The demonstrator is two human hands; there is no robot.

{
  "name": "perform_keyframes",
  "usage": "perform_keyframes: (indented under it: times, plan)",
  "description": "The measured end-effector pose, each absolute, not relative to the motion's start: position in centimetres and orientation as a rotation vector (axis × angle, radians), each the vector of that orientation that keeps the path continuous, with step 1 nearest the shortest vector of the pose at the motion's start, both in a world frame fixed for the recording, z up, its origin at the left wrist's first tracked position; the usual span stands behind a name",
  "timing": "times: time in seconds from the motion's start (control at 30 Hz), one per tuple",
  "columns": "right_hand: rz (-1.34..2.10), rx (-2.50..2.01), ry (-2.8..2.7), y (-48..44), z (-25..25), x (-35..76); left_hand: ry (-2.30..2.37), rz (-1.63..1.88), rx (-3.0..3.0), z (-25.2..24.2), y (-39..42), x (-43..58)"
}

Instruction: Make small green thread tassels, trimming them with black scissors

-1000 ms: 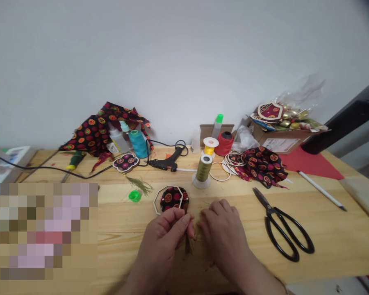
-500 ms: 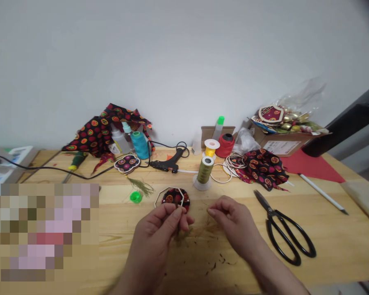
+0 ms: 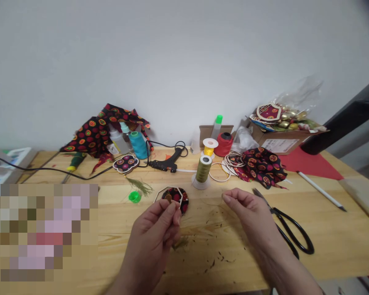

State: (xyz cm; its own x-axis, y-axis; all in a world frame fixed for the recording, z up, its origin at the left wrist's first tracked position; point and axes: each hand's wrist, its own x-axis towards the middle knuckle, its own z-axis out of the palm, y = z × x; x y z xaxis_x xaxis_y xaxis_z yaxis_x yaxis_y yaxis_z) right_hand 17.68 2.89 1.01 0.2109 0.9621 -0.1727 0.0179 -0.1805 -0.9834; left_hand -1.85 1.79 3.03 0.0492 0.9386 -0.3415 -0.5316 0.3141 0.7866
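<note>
My left hand [image 3: 155, 229] is closed in a pinch on a small tassel; its brown top shows above the thumb, and its olive strands [image 3: 180, 243] hang below the fingers. Thumb and forefinger of my right hand [image 3: 246, 211] pinch a thin thread [image 3: 213, 205], which runs faintly toward the left hand. Just behind the left hand lie a round patterned cloth piece [image 3: 184, 200] and a pale octagonal frame [image 3: 164, 189]. A cone of olive thread [image 3: 204, 170] stands upright beyond both hands. Black-handled scissors [image 3: 298, 231] lie right of my right hand, partly covered by it.
Behind are a glue gun [image 3: 167, 164], a teal thread cone [image 3: 139, 145], a red thread cone [image 3: 224, 144] and patterned cloth [image 3: 261, 166]. A green cap [image 3: 134, 197] sits left. A box [image 3: 279, 143] and a white pencil [image 3: 321, 190] are right. Dark scraps litter the front.
My right hand has moved to the right, away from the left, drawing the thread out and covering part of the scissors. The left hand has shifted slightly left, still pinching the tassel.
</note>
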Motion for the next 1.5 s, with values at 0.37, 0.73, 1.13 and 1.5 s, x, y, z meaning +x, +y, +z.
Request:
perform_keyframes:
  times: [0.37, 0.73, 1.13, 1.5]
  plan:
    - [1.384, -1.326, -1.021, 1.1, 3.5, 13.7, 0.997, 0.983, 0.563, 2.6, 2.0, 0.2]
    - [1.464, -1.207, -0.848, 1.8, 3.2, 12.8, 1.005, 0.896, 0.541, 2.9, 1.9, 0.7]
    - [1.529, -1.156, -0.825, 1.9, 2.6, 12.6, 1.005, 0.85, 0.597, 2.9, 1.8, 0.7]
    - [1.485, -1.204, -0.795, 1.8, 2.5, 12.9, 1.033, 0.868, 0.604, 2.3, 1.5, 0.6]
